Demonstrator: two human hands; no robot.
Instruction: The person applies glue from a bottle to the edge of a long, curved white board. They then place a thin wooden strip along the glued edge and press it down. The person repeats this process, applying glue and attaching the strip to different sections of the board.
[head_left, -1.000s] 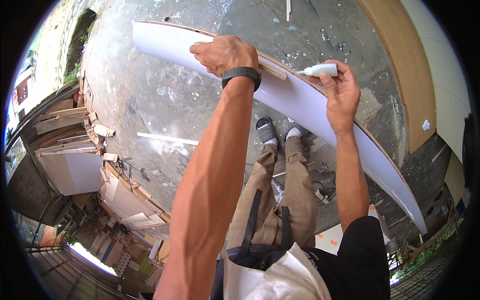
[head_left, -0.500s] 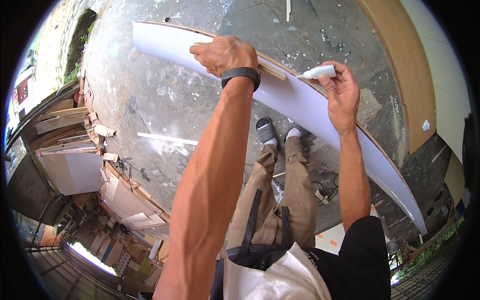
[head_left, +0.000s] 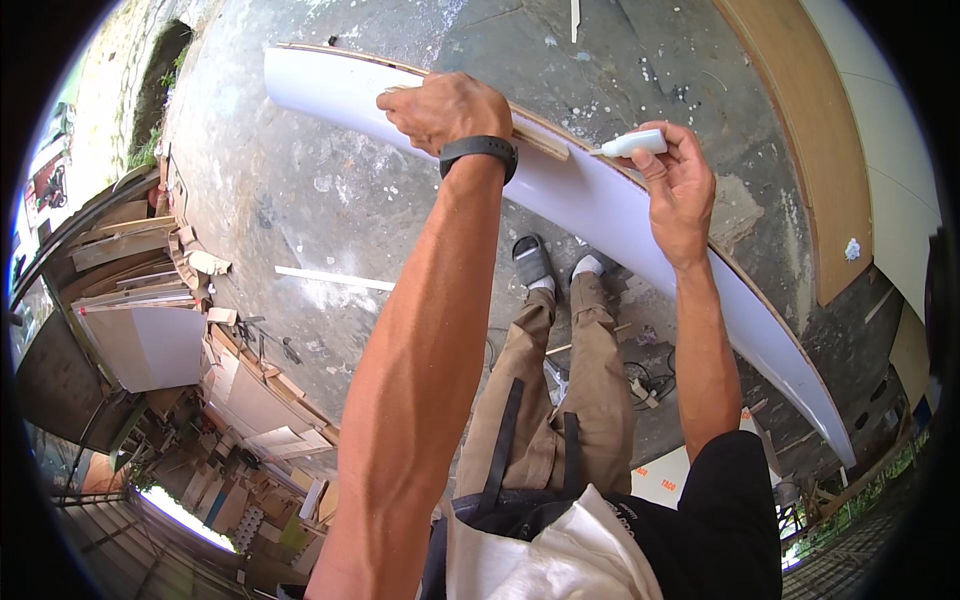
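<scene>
A long white panel [head_left: 600, 205] with a thin brown edge slants across in front of me, from upper left to lower right. Over its upper edge my left hand [head_left: 452, 112] is closed, pinching a narrow wooden strip [head_left: 541, 143] against the panel; the fingers' undersides are hidden. The strip's right end sticks out past my wrist. My right hand [head_left: 685, 200] holds a small white squeeze bottle [head_left: 637, 144] between thumb and fingers. The bottle lies almost level, its thin nozzle pointing left at the panel's edge, just beyond the strip's end. Whether the nozzle touches is too small to tell.
Under the panel lies a stained concrete floor [head_left: 330, 215], with a white strip [head_left: 335, 278] on it at left. Stacked boards and offcuts [head_left: 150, 345] fill the left side. A large brown board [head_left: 815, 150] lies at right. My sandalled feet [head_left: 533, 262] stand below the panel.
The bottle and my right hand have shifted slightly left along the panel's edge. My left hand keeps its hold on the strip, moving barely at all.
</scene>
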